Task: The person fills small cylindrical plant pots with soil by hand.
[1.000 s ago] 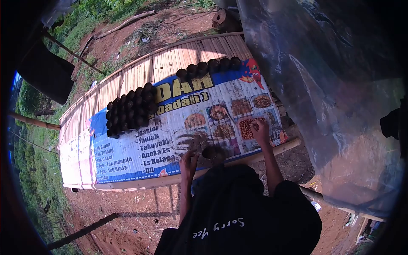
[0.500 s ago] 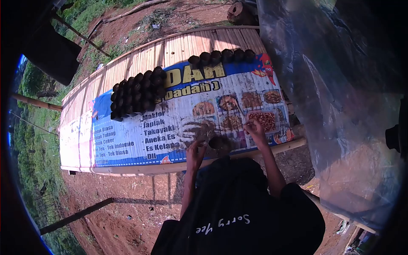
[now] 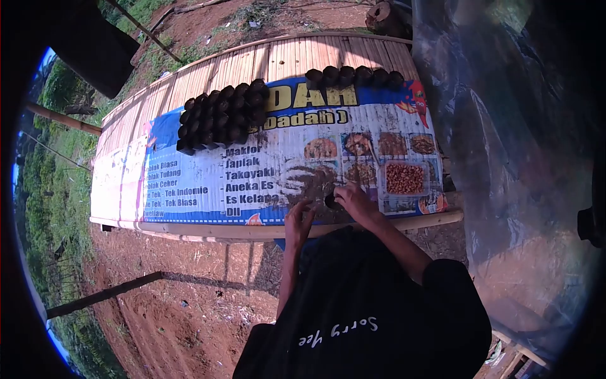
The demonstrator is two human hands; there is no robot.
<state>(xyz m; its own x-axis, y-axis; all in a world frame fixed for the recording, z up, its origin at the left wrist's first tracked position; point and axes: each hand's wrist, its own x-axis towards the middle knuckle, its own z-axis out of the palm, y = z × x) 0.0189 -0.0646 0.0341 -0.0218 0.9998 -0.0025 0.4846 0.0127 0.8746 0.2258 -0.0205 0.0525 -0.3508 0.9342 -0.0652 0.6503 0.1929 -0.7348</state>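
A small dark pot (image 3: pixel 329 201) stands near the table's front edge, partly hidden by my right hand (image 3: pixel 355 202). That hand is over the pot's right side with its fingers pinched together; anything between them is too small to make out. Just left of the pot is my left hand (image 3: pixel 299 216), fingers bent and apart, with nothing seen in it. A clear plastic tray (image 3: pixel 427 180) of reddish-brown seeds (image 3: pixel 404 178) sits to the right. Dark loose soil (image 3: pixel 315 183) is spread on the banner behind the pot.
A printed banner (image 3: pixel 183 215) covers much of the bamboo table (image 3: pixel 221 79). A block of several dark pots (image 3: pixel 222 117) stands at the left, and a row of them (image 3: pixel 355 76) at the back. A plastic sheet (image 3: pixel 505 189) hangs at the right.
My right hand has moved left from beside the seed tray to the small pot. My left hand stays close to the pot's left side. The view has shifted slightly.
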